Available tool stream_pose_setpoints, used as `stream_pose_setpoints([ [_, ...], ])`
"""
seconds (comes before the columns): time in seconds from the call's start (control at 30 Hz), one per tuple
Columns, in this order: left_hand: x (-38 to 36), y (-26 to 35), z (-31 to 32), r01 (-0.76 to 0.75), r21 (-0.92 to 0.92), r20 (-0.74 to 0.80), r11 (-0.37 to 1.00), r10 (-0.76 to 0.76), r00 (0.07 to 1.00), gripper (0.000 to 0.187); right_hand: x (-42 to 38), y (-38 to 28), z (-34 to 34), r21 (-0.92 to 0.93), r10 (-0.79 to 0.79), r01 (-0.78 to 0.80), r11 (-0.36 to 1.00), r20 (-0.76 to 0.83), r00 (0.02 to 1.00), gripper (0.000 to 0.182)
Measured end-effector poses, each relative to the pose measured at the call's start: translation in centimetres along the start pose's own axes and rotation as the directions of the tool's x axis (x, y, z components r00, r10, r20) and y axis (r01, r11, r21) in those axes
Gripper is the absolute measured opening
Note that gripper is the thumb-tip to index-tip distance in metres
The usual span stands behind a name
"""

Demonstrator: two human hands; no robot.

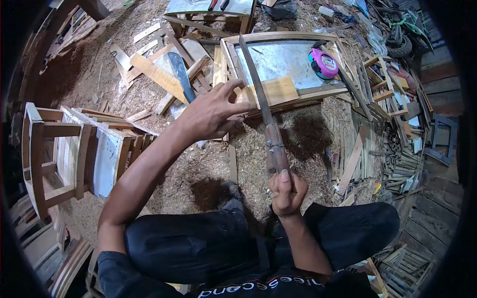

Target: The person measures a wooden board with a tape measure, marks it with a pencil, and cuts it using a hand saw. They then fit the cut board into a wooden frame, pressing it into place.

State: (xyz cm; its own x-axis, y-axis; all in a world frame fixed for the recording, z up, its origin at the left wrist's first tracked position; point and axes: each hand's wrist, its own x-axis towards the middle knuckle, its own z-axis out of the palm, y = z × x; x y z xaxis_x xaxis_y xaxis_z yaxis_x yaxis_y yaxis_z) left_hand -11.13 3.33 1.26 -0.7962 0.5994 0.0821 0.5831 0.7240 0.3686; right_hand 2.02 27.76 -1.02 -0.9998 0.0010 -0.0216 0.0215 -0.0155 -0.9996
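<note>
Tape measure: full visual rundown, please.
The tape measure has a pink case with turquoise edging, plastic by its look, a white label with print too small to read, and a black part on top. It lies label up on the stained grey sheet, near the right side of the wooden frame. No hand touches it.
</note>
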Motion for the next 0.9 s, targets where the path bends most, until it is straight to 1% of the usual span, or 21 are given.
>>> stream_pose_setpoints([
  [0.07, 0.1, 0.1, -0.3, 0.022, -0.039, 0.034, 0.999, -0.021, 0.999, 0.039, -0.2, 0.3, -0.3, -0.048, -0.026, 0.027, 0.998, 0.027, 0.999, 0.044],
  [0.17, 0.3, 0.1, -0.6, 0.043, -0.059, 0.072, 0.997, -0.039, 0.997, 0.038, -0.4, 0.6, -0.1, -0.049, -0.027, 0.029, 0.998, 0.027, 0.999, 0.043],
  [0.23, 0.1, 0.1, -0.3, 0.000, -0.018, 0.010, 1.000, 0.000, 1.000, 0.038, -0.6, 0.5, -0.3, -0.076, 0.005, -0.003, 0.997, 0.022, 1.000, 0.041],
  [0.27, 0.1, 0.1, -0.3, 0.001, -0.020, 0.011, 1.000, -0.001, 1.000, 0.038, -0.7, 0.5, -0.5, -0.103, 0.037, -0.035, 0.994, 0.018, 0.999, 0.041],
  [0.37, 0.2, 0.1, -0.4, 0.035, -0.016, 0.038, 0.999, -0.034, 0.999, 0.038, -0.9, 0.5, -0.3, -0.084, 0.018, -0.018, 0.996, 0.003, 1.000, 0.041],
  [0.4, 0.2, 0.0, -0.3, 0.017, -0.008, 0.028, 1.000, -0.017, 0.999, 0.037, -0.7, 0.5, -0.3, -0.084, 0.019, -0.018, 0.996, 0.006, 1.000, 0.041],
  [0.47, 0.2, 0.1, -0.2, -0.003, -0.003, 0.019, 1.000, 0.003, 1.000, 0.037, -0.4, 0.5, -0.6, -0.143, 0.065, -0.057, 0.988, 0.046, 0.997, 0.041],
  [0.5, 0.2, 0.1, -0.1, -0.002, -0.003, 0.024, 1.000, 0.002, 1.000, 0.036, -0.7, 0.5, -0.9, -0.145, 0.065, -0.057, 0.988, 0.046, 0.997, 0.041],
  [0.57, 0.2, 0.0, -0.3, 0.001, 0.001, 0.027, 1.000, -0.001, 1.000, 0.036, -1.3, 0.6, -1.3, -0.156, 0.019, -0.010, 0.988, 0.055, 0.998, 0.042],
  [0.63, 0.1, 0.1, -0.2, 0.010, 0.002, 0.066, 1.000, -0.010, 0.998, 0.036, -1.2, 0.5, -1.2, -0.133, 0.035, -0.028, 0.991, 0.049, 0.998, 0.041],
  [0.7, 0.3, 0.0, -0.3, 0.022, -0.008, 0.054, 1.000, -0.022, 0.998, 0.036, -1.1, 0.6, -1.2, -0.109, 0.054, -0.049, 0.993, 0.038, 0.998, 0.041],
  [0.77, 0.3, 0.2, -0.1, 0.034, -0.020, 0.045, 0.999, -0.033, 0.998, 0.036, -1.1, 0.8, -1.1, -0.097, 0.090, -0.084, 0.992, 0.060, 0.994, 0.041],
  [0.83, 0.2, 0.1, -0.2, -0.013, 0.021, 0.017, 1.000, 0.013, 1.000, 0.034, -1.6, 0.7, -1.2, -0.104, 0.063, -0.057, 0.993, 0.057, 0.996, 0.042],
  [0.87, 0.1, 0.3, -0.2, 0.010, 0.009, 0.053, 1.000, -0.011, 0.999, 0.033, -1.8, 0.6, -1.3, -0.107, 0.046, -0.042, 0.993, 0.040, 0.998, 0.042],
  [0.9, 0.0, 0.3, -0.1, 0.011, 0.013, 0.051, 1.000, -0.012, 0.999, 0.033, -1.8, 0.5, -1.3, -0.109, 0.027, -0.024, 0.994, 0.025, 0.999, 0.043],
])
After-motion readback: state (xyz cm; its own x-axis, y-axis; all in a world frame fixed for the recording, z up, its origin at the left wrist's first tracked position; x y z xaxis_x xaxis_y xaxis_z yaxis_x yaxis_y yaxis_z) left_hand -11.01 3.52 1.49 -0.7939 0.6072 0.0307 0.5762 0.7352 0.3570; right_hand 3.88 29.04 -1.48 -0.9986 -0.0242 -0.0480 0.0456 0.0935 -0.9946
